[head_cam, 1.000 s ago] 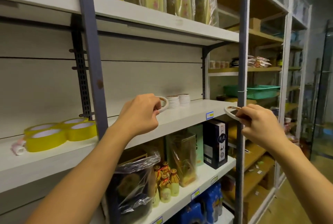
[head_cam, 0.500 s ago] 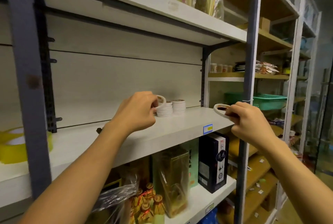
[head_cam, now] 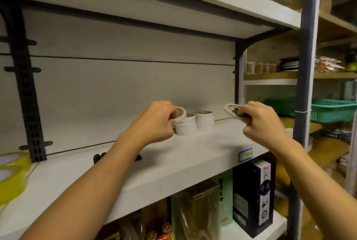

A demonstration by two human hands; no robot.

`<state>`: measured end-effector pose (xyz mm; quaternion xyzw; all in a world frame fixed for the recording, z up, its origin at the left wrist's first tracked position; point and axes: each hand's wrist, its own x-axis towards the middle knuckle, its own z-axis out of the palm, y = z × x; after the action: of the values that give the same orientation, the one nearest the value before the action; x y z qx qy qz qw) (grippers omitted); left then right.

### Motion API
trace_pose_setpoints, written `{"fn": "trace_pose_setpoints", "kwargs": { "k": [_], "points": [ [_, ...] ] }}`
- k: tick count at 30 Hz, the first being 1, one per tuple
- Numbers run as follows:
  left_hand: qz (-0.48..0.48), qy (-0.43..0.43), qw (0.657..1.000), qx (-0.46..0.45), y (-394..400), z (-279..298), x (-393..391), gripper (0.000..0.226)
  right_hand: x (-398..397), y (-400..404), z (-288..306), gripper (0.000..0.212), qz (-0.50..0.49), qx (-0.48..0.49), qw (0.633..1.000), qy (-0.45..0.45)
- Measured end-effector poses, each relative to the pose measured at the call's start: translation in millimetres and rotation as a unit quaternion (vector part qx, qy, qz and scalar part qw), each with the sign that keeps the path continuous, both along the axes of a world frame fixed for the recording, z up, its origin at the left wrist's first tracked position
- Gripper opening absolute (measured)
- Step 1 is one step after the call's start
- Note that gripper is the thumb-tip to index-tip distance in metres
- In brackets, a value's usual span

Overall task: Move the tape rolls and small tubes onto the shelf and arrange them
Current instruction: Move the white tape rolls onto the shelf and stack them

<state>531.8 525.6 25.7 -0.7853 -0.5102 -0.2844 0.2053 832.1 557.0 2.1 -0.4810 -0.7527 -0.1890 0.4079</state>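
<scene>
1. Nearest, at 9 o'clock on the left edge of the shelf (head_cam: 193,154): two yellow tape rolls (head_cam: 11,172), lying flat w/ hole axis up, already placed. A dark small item sits just behind the left forearm; can't tell what it is.
2. Left hand (head_cam: 154,122), approx centre of view: fingers curled, pinching a thin white tape roll (head_cam: 181,112) by its rim. The roll is tilted, face toward 1–2 o'clock, directly above and touching or nearly touching the left stack (head_cam: 186,126).
3. Right hand (head_cam: 264,122), at 3 o'clock from the left: fingers pinch a second white tape roll (head_cam: 231,108) by its near rim. It's held almost flat, slightly tipped, flat face up, disc axis approx vertical. It hangs above the shelf, apart from the stacks, toward the right end.
4. Farther back, near the rear panel: two stacks of white rolls, left stack and right stack (head_cam: 204,122), touching side by side, every roll flat w/ axis vertical.
5. Progress, my read: well along for the tape — stacks built, yellow rolls shelved. Left: seat both held rolls flat on the stacks, square the piles. No small tubes identifiable here, so that part can't be judged.
6. Far, 2–3 o'clock: green basket (head_cam: 332,110) on the neighbouring rack.
</scene>
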Motion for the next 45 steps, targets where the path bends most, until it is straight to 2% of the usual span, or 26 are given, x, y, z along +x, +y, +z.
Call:
{"fn": "trace_pose_setpoints", "kwargs": {
  "k": [10, 20, 25, 30, 35, 45],
  "points": [
    [0.021, -0.008, 0.999, 0.023, 54.0, 2.8, 24.6, 0.005, 1.1, 99.2, 4.2, 0.026, 0.087, 0.031, 0.996, -0.013],
    [0.116, -0.002, 0.993, 0.012, 130.7, 10.0, 74.0, 0.011, -4.9, 216.1, 17.8, 0.025, 0.225, 0.058, 0.971, -0.063],
    [0.12, -0.002, 0.991, -0.052, 167.2, -5.9, 86.7, 0.024, -12.7, 261.4, 17.5, 0.025, 0.265, 0.06, 0.96, -0.068],
    [0.133, -0.001, 0.989, -0.061, 182.2, -16.6, 77.0, 0.031, -14.4, 285.2, -10.5, 0.027, 0.305, 0.04, 0.95, -0.057],
    [0.151, -0.025, 0.988, -0.027, 188.6, -20.8, 70.0, 0.026, -13.4, 297.6, -14.6, 0.028, 0.314, 0.041, 0.948, -0.044],
    [0.149, -0.028, 0.988, -0.032, 190.6, -31.0, 68.5, 0.027, -15.8, 294.8, -16.9, 0.027, 0.31, 0.023, 0.95, -0.024]
  ]
}}
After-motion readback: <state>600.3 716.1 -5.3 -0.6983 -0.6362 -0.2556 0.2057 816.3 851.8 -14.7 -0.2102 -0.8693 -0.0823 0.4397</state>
